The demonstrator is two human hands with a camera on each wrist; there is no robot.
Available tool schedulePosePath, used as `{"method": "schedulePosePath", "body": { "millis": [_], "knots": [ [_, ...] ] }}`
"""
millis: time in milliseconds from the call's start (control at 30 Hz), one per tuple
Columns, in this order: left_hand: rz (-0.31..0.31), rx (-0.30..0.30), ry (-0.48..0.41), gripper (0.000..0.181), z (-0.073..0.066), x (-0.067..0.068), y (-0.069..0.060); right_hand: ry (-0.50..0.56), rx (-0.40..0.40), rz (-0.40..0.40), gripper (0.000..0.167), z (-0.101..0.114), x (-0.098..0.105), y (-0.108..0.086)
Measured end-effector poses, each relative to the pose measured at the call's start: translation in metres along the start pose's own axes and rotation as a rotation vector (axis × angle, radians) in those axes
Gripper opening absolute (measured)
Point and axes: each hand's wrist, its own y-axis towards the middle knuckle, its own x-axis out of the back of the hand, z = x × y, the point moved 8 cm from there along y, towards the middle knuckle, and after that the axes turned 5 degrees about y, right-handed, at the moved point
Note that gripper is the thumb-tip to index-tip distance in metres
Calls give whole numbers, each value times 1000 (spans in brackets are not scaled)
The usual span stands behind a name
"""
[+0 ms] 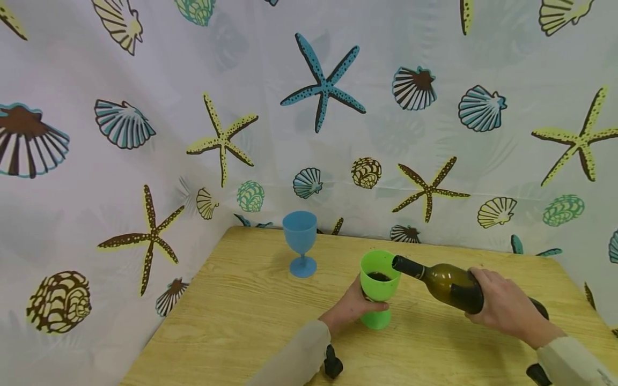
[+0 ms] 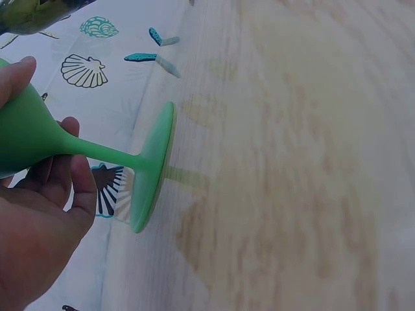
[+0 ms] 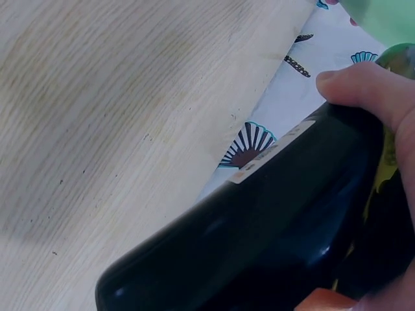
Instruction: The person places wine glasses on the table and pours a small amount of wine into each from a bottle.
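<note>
A green plastic goblet (image 1: 380,291) with dark liquid (image 1: 379,277) in its bowl stands upright or nearly so. My left hand (image 1: 351,306) grips it round the lower bowl and upper stem, as the left wrist view also shows the stem and foot (image 2: 153,167). Whether the foot touches the tabletop, I cannot tell. My right hand (image 1: 502,306) grips a dark wine bottle (image 1: 446,283) round its body. The bottle leans left, its mouth at the goblet's right rim; no stream of liquid shows. In the right wrist view, the thumb lies along the bottle (image 3: 272,214), which carries a white label.
A blue goblet (image 1: 300,230) stands upright on the wooden table (image 1: 251,321), back and left of the green one. White cloth (image 1: 270,69) printed with shells and starfish hangs behind the table and along its left side.
</note>
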Motion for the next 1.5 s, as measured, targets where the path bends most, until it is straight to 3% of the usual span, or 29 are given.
{"method": "schedulePosePath", "body": {
  "millis": [667,767,1033,1500],
  "knots": [
    [-2,24,11,66,4,2,0,92,-38,-39,86,7,-11,4],
    [2,6,5,65,4,1,1,118,-68,-20,85,7,-15,5],
    [6,-24,12,69,27,1,9,157,-105,-6,85,9,-20,7],
    [1,-18,22,68,29,0,9,175,-104,-36,85,12,-25,7]
  ]
}}
